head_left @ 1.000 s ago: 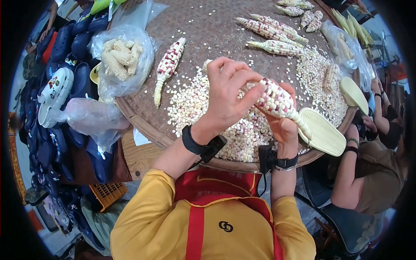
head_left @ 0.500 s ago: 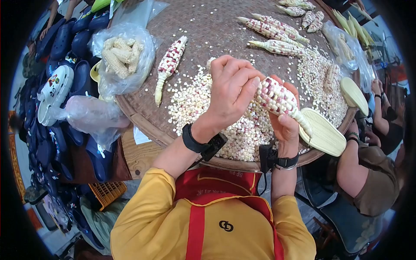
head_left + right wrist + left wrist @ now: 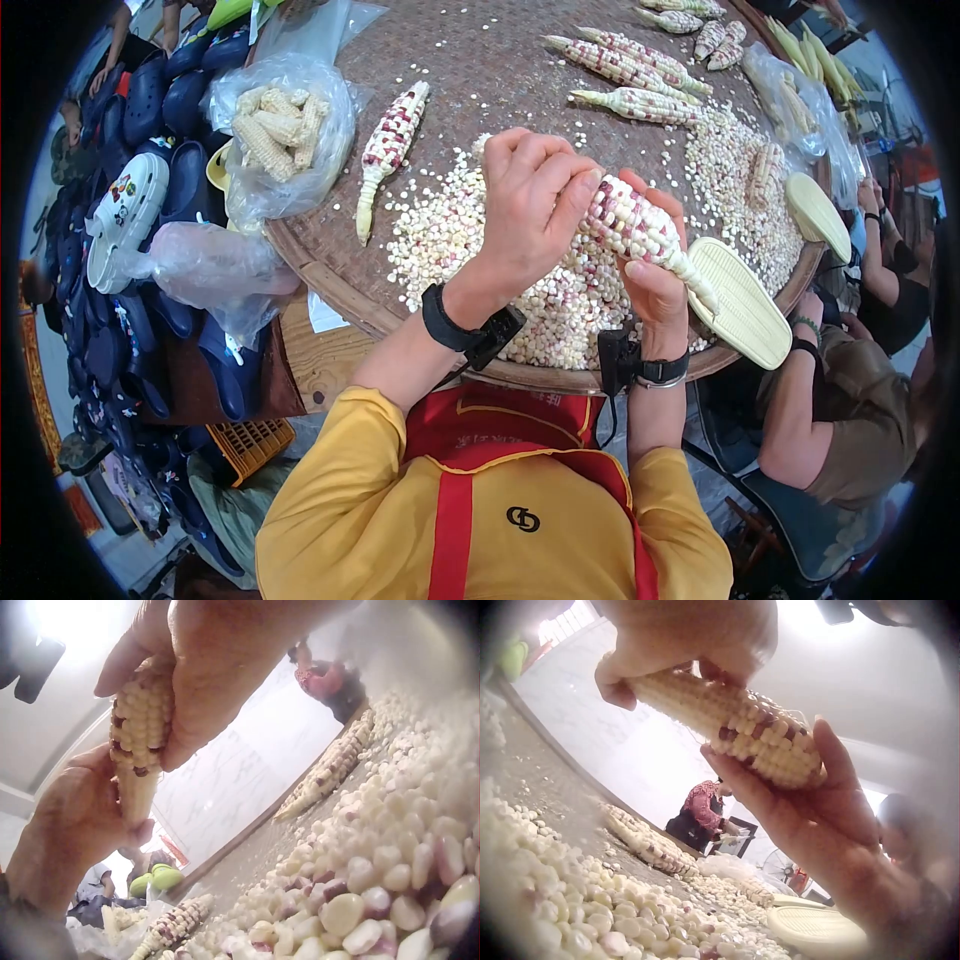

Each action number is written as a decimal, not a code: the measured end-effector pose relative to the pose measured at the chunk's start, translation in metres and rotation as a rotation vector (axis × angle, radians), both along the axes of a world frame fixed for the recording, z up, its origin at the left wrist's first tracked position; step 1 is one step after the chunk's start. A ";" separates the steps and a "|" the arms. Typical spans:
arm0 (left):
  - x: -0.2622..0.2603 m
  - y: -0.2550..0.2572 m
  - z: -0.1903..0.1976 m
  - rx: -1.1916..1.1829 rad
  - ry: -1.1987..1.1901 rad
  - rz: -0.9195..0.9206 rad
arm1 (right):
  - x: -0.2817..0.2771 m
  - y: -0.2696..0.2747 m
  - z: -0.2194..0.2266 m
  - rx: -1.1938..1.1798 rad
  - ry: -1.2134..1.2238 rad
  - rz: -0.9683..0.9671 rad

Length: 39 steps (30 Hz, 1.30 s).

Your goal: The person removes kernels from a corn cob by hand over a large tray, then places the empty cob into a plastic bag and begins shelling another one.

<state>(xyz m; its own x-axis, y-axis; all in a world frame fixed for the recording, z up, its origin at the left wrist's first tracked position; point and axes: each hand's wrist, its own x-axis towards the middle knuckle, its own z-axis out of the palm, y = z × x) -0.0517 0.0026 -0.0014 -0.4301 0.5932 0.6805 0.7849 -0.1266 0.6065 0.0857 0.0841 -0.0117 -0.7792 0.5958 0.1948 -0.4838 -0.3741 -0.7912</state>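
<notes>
Both hands hold one ear of corn, white with purple kernels, above the kernel pile. My left hand grips its far end with curled fingers, thumb pressed along it; the left wrist view shows a stripped stretch of cob there. Around the kernelled part, near the pale stalk end, my right hand wraps its fingers and thumb. Below both hands lies a heap of loose white and purple kernels. Another partly stripped ear rests to the left on the woven tray.
Several ears lie at the tray's back right, beside more kernels. A pale slipper-sole-shaped piece sits at the right rim. Bare cobs fill a plastic bag at left, near dark clogs. Another person sits at right.
My left hand drew its thumb back from over the ear to its far end, fingers curling tighter. The ear shifted slightly left within the last half second, still in my right hand.
</notes>
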 end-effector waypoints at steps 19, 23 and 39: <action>-0.005 0.000 -0.005 0.115 -0.132 -0.203 | 0.003 0.007 -0.002 -0.179 -0.004 -0.085; 0.003 0.003 -0.001 0.076 -0.075 -0.081 | 0.003 0.006 -0.003 -0.162 -0.019 -0.055; 0.006 0.004 -0.003 -0.084 0.023 0.065 | 0.000 0.004 -0.006 -0.083 -0.104 -0.001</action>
<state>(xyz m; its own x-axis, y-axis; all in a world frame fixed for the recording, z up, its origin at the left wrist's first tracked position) -0.0461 0.0070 -0.0045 -0.4543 0.6199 0.6398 0.8038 -0.0245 0.5945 0.0860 0.0877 -0.0181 -0.7920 0.6072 0.0632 -0.4013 -0.4397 -0.8035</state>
